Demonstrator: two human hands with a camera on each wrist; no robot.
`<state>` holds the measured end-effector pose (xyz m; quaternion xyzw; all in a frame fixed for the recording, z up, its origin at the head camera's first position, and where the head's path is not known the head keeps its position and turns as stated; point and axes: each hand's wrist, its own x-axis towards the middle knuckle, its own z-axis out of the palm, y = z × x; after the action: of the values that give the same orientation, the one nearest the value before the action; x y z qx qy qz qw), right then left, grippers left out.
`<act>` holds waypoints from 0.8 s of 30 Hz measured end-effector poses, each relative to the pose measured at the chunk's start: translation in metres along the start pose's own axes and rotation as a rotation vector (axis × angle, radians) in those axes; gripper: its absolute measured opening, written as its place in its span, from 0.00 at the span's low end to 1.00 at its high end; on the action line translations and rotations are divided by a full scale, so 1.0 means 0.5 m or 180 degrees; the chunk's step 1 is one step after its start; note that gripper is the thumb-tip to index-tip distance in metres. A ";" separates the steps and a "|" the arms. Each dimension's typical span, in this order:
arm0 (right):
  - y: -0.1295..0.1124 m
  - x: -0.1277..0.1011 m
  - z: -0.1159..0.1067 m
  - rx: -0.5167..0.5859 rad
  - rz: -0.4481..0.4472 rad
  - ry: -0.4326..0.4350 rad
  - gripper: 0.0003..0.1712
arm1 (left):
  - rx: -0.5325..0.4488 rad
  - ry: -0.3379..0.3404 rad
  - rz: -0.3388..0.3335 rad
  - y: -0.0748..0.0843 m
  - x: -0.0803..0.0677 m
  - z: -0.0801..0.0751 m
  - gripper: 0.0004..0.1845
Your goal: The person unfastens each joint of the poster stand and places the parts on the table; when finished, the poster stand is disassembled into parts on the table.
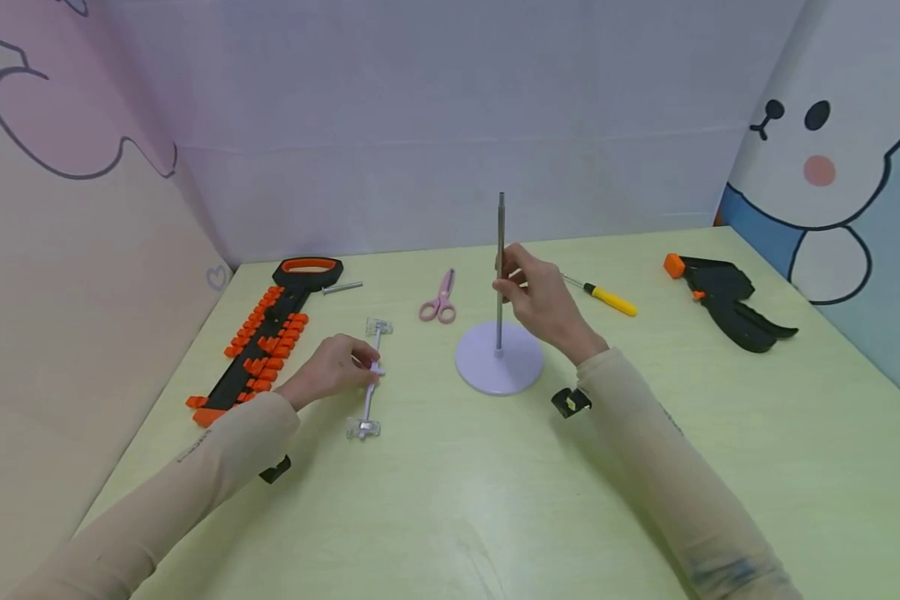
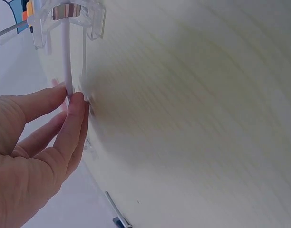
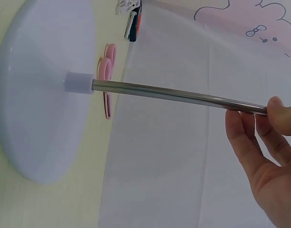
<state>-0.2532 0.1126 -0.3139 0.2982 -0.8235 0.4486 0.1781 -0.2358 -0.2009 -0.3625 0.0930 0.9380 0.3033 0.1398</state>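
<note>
Head view: a pale green table (image 1: pixel 450 500) bore all items. The right hand (image 1: pixel 542 302) pinched a slim upright metal rod (image 1: pixel 500 242) about halfway up, fingers curled around it; the rod stood in a round lilac plastic base (image 1: pixel 498 360) near the table's centre. The left hand (image 1: pixel 332 369) pinched the middle of a white bar with clear plastic clips at both ends (image 1: pixel 371 379), which lay flat on the table left of the base. Also present: a black rack of orange sockets with an orange-lined handle (image 1: pixel 266 337) at far left, a small metal pin (image 1: pixel 342 287) beside its handle, pink scissors (image 1: pixel 440 298) behind the base, a yellow-handled screwdriver (image 1: pixel 607 298) behind the right hand, a black spring clamp with orange tips (image 1: pixel 723 300) at far right. Left wrist view: thumb and fingertips (image 2: pixel 75 121) closed narrowly on the white bar (image 2: pixel 67 57), one clear clip (image 2: pixel 69 19) showing at its end against the table (image 2: pixel 198 118). Right wrist view: the right hand (image 3: pixel 269 156) held the rod (image 3: pixel 179 96) between thumb and curled fingers, well up from the lilac base (image 3: pixel 36 95); the pink scissors (image 3: pixel 106 71) lay just beyond the base.
</note>
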 end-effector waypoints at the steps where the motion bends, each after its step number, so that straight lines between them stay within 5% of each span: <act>1: -0.001 -0.001 0.000 -0.0004 0.0006 -0.0007 0.08 | 0.0021 -0.0006 0.0037 0.000 -0.001 -0.001 0.19; 8: -0.005 -0.003 -0.004 -0.0026 0.0093 -0.0071 0.09 | 0.0575 0.0027 0.0533 0.027 -0.002 -0.019 0.19; 14: -0.004 -0.005 -0.015 -0.0063 0.0222 -0.0122 0.10 | 0.1001 0.0100 0.1084 0.112 0.013 -0.027 0.21; 19: -0.001 -0.009 -0.018 -0.0022 0.0298 -0.0082 0.11 | 0.1029 -0.0085 0.1288 0.179 0.044 -0.006 0.26; 24: -0.001 -0.011 -0.007 -0.0050 0.0234 -0.0055 0.12 | 0.0986 -0.0351 0.1357 0.213 0.081 0.032 0.32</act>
<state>-0.2483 0.1172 -0.3148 0.2703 -0.8388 0.4458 0.1567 -0.2592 -0.0968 -0.3198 0.3251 0.9234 0.1732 0.1078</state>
